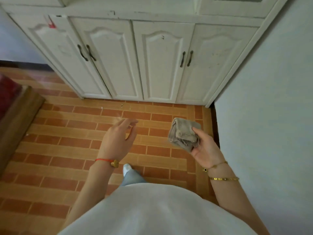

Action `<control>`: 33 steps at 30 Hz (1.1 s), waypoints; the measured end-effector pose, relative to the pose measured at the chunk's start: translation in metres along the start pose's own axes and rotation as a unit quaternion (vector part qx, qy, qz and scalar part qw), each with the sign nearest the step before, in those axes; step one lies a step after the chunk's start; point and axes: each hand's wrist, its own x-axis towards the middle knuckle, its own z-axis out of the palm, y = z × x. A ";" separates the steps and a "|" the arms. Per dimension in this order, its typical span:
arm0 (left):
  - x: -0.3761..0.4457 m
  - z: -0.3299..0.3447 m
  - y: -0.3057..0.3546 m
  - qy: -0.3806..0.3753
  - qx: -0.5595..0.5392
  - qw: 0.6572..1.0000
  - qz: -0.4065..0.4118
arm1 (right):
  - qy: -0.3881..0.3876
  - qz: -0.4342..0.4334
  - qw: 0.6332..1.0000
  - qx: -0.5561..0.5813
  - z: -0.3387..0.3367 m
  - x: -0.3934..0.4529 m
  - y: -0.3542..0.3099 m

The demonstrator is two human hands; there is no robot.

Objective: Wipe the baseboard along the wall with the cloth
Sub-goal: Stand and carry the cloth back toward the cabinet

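Note:
My right hand (205,146) holds a folded grey cloth (183,133) with thumb and fingers curled around it, raised above the floor near the right wall. A dark baseboard (215,126) runs along the foot of that pale wall (264,116), just right of the cloth and partly hidden by my hand. My left hand (118,138) hangs in the air over the floor with fingers spread and relaxed, holding nothing.
A white cabinet (140,61) with several doors stands ahead against the far wall. Brick-pattern tile floor (67,146) lies below. A wooden piece of furniture with red fabric (15,112) sits at the left. My foot (127,168) shows between my arms.

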 end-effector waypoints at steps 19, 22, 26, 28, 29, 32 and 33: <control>0.111 -0.173 -0.230 0.043 0.048 0.994 -0.087 | -0.027 0.057 0.997 -0.047 0.302 0.160 0.057; 0.150 -0.174 -0.249 0.040 0.044 0.995 -0.086 | -0.025 0.057 0.997 -0.055 0.322 0.190 0.046; 0.217 -0.178 -0.267 0.050 0.030 0.995 -0.075 | -0.026 0.049 0.998 -0.029 0.355 0.243 0.019; 0.256 -0.182 -0.275 0.056 0.030 0.996 -0.069 | -0.034 0.041 0.998 -0.029 0.374 0.272 0.000; 0.277 -0.184 -0.279 0.057 0.032 0.996 -0.067 | -0.034 0.038 0.998 -0.031 0.384 0.287 -0.010; 0.343 -0.192 -0.289 0.064 0.032 0.996 -0.058 | -0.034 0.027 0.998 -0.039 0.416 0.334 -0.049; 0.366 -0.195 -0.292 0.068 0.033 0.996 -0.053 | -0.034 0.021 0.998 -0.042 0.428 0.350 -0.064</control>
